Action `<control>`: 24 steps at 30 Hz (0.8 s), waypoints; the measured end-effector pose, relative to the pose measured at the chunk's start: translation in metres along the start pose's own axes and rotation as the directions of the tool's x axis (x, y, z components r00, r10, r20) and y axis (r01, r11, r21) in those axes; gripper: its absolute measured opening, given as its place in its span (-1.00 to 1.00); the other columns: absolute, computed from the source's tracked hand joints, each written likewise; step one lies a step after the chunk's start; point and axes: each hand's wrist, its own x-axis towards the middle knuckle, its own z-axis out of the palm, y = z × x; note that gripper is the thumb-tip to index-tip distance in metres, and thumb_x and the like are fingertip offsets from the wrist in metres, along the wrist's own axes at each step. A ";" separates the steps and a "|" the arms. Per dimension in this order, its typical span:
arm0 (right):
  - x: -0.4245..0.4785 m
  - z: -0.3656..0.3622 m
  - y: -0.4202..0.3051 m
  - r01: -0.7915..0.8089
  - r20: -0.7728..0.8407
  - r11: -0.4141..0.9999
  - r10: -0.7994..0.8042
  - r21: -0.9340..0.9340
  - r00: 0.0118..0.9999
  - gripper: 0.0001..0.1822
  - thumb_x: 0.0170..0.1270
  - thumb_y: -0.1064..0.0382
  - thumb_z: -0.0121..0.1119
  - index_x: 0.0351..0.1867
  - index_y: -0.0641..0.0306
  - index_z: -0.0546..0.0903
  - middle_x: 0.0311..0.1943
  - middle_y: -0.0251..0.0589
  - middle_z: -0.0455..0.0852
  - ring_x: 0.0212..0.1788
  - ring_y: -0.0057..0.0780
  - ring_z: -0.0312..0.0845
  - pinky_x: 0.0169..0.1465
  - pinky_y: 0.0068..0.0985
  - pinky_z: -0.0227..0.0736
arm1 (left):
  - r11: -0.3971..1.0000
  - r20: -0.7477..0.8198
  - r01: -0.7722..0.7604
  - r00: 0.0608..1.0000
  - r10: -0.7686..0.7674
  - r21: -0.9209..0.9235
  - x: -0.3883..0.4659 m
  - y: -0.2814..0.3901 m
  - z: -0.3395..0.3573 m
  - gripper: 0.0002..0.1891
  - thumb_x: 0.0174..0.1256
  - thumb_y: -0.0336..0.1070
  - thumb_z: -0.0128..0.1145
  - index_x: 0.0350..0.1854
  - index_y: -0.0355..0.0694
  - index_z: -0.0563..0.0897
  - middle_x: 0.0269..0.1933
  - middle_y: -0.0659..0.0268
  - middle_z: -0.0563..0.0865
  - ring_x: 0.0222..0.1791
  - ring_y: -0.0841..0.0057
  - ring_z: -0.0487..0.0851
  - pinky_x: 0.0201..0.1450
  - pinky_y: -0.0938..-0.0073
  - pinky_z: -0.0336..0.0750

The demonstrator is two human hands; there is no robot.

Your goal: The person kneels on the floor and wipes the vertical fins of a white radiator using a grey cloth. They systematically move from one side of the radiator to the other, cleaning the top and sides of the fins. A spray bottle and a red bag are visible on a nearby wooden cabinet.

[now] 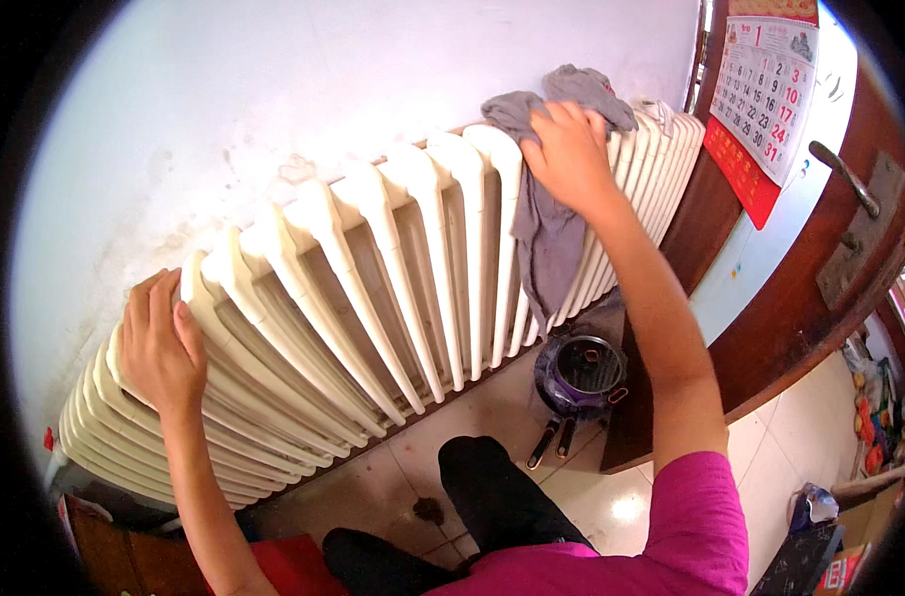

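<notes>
A long cream-coloured column radiator [430, 216] stands along the white wall. At its left part my left hand [162, 335] rests on the tops of the columns, with no cloth in it. Farther right, my right hand [571, 153] is on a grey cloth [553, 246], its fingers curled over it on the radiator's top. Part of the cloth hangs down the front of the columns. Grey fabric [590, 89] also lies bunched beyond the fingers; whether it is the same piece I cannot tell. A small whitish cloth [655, 113] lies at the far right end.
Pans with a glass lid [590, 365] stand on the tiled floor below the cloth, handles towards me. At the right is a brown wooden door [780, 335] with a metal handle [843, 179] and a hanging calendar [769, 97]. A red object [296, 562] lies at the lower left.
</notes>
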 end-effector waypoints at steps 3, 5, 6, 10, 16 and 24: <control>0.043 -0.005 0.004 -0.035 0.300 0.999 0.033 0.002 0.953 -0.62 0.25 0.13 0.02 -0.03 0.24 0.69 0.02 -0.03 0.67 0.18 -0.18 0.45 0.36 -0.13 0.03 | 1.000 -0.014 0.001 1.000 -0.001 -0.007 0.001 0.000 0.001 -0.71 0.44 -0.19 -0.10 -0.05 -0.17 0.66 -0.05 0.25 0.69 -0.07 0.27 0.65 -0.07 0.32 0.47; 0.050 -0.008 0.003 -0.058 0.352 0.998 0.060 -0.016 0.934 -0.63 0.26 0.12 0.02 -0.04 0.23 0.70 0.01 -0.04 0.68 0.16 -0.18 0.46 0.35 -0.12 0.04 | 1.000 -0.022 0.001 1.000 -0.002 -0.029 0.001 0.001 0.003 -0.72 0.43 -0.19 -0.09 -0.05 -0.17 0.66 -0.05 0.25 0.69 -0.07 0.26 0.65 -0.06 0.33 0.48; 0.044 -0.005 -0.002 -0.073 0.313 0.997 0.074 -0.016 0.947 -0.64 0.26 0.12 0.04 -0.05 0.22 0.70 0.00 -0.05 0.67 0.15 -0.18 0.47 0.35 -0.12 0.05 | 1.000 -0.016 -0.004 1.000 0.004 -0.029 0.000 0.000 0.001 -0.72 0.43 -0.20 -0.08 -0.05 -0.17 0.66 -0.05 0.25 0.69 -0.07 0.26 0.65 -0.06 0.33 0.48; -0.009 0.008 -0.016 -0.060 -0.206 0.990 0.032 -0.131 0.978 -0.70 0.21 0.18 0.14 -0.09 0.22 0.71 -0.06 -0.10 0.67 0.10 -0.15 0.49 0.31 -0.12 0.12 | 0.999 -0.013 -0.003 1.000 0.003 -0.033 0.001 -0.001 0.002 -0.73 0.42 -0.20 -0.06 -0.04 -0.17 0.66 -0.04 0.26 0.69 -0.06 0.26 0.65 -0.06 0.33 0.48; -0.045 -0.023 -0.030 -0.131 -0.085 0.983 0.121 -0.125 0.989 -0.73 0.06 0.33 0.26 -0.17 0.33 0.62 -0.15 -0.06 0.60 0.02 -0.07 0.48 0.02 -0.20 0.44 | 0.999 -0.018 0.017 1.000 -0.017 -0.030 -0.001 -0.001 0.001 -0.73 0.39 -0.19 -0.02 -0.04 -0.15 0.65 -0.02 0.29 0.68 -0.05 0.27 0.64 -0.07 0.31 0.47; -0.037 -0.030 0.005 0.067 -0.116 0.998 -0.066 -0.003 0.991 -0.72 0.14 0.31 0.14 -0.14 0.40 0.65 -0.06 0.08 0.59 0.16 -0.04 0.41 0.21 -0.13 0.32 | 0.999 -0.038 0.019 0.999 -0.021 -0.041 0.000 0.002 0.000 -0.74 0.33 -0.19 0.02 -0.07 -0.16 0.65 -0.04 0.29 0.67 -0.06 0.27 0.64 -0.05 0.30 0.45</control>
